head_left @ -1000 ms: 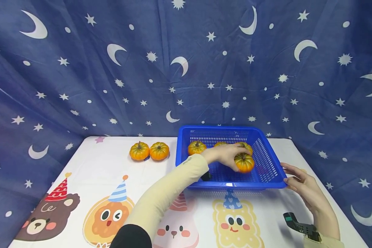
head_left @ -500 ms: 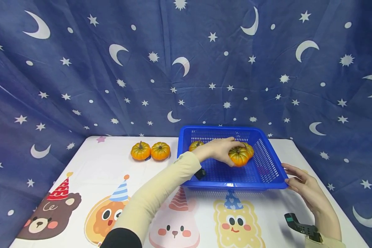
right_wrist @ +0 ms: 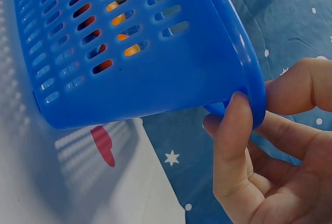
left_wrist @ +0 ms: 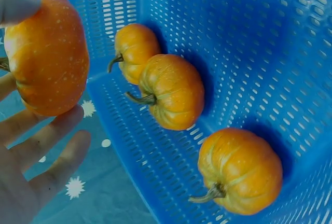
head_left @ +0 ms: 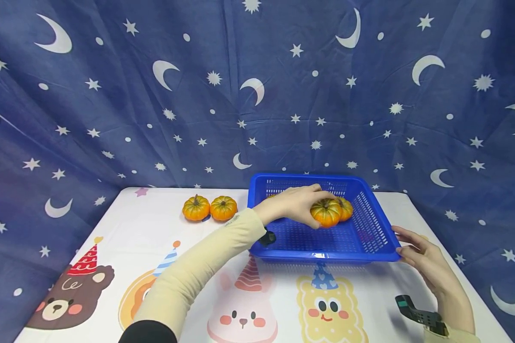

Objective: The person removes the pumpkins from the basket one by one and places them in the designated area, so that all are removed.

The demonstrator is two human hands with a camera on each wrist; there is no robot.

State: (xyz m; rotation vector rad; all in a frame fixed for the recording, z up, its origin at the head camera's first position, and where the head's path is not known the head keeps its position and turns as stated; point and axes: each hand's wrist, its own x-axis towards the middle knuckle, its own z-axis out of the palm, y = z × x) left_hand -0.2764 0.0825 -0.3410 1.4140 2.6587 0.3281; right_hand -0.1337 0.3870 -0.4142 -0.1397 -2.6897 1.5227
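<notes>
My left hand (head_left: pixel 298 205) grips a small orange pumpkin (head_left: pixel 326 214) between thumb and fingers, above the inside of a blue plastic basket (head_left: pixel 326 256). In the left wrist view this held pumpkin (left_wrist: pixel 54 58) is apart from the basket floor. Three more pumpkins lie in the basket there: a far one (left_wrist: pixel 136 50), a middle one (left_wrist: pixel 174 92) touching it, and a nearer one (left_wrist: pixel 241 172). From the head, my left hand and arm hide part of them. My right hand (head_left: pixel 427 262) pinches the basket's near right corner; the right wrist view shows fingers and thumb around the rim (right_wrist: pixel 254 79).
Two pumpkins (head_left: pixel 196 207) (head_left: pixel 223 208) stand side by side on the white cartoon-printed tablecloth (head_left: pixel 154 228), left of the basket. Behind the table hangs a blue curtain (head_left: pixel 223 143) with moons and stars. Wrist cameras (head_left: pixel 420 314) are strapped to both arms.
My left hand has moved left and slightly back with the pumpkin, now covering most of the basket's left pumpkin in the head view. The right hand stays on the corner.
</notes>
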